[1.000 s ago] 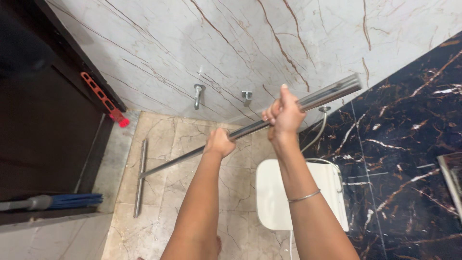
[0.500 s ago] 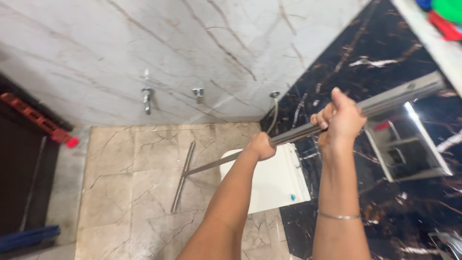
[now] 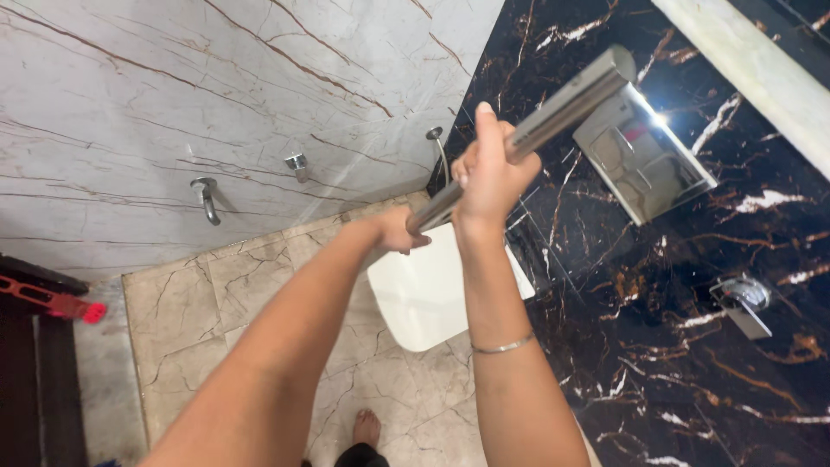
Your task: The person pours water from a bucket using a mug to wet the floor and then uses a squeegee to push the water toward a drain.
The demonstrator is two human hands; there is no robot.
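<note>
At the bottom centre of the frame a bare foot (image 3: 367,427) stands on the marble floor (image 3: 186,311). Two forearms rise from the lower edge towards the middle, the one on the right wearing a thin metal bangle (image 3: 501,347) at the wrist. The right hand (image 3: 489,173), just above centre, has its grip wrapped tight around a long metal pole (image 3: 553,108), thumb pointing up along it. The left hand (image 3: 399,229) sits just below and to the left, its grip also closed round the lower stretch of that pole; the pole's lower end is hidden behind the hands. The pole slants from the hands up to the upper right of the frame, its cut end near a shiny steel wall box (image 3: 641,151) set in the black marble wall (image 3: 692,346). Under the hands lies the white toilet lid (image 3: 432,294). Farther off, on the pale marble wall (image 3: 173,95) in the upper left, sit a tap (image 3: 206,197) and a small valve (image 3: 297,163).
</note>
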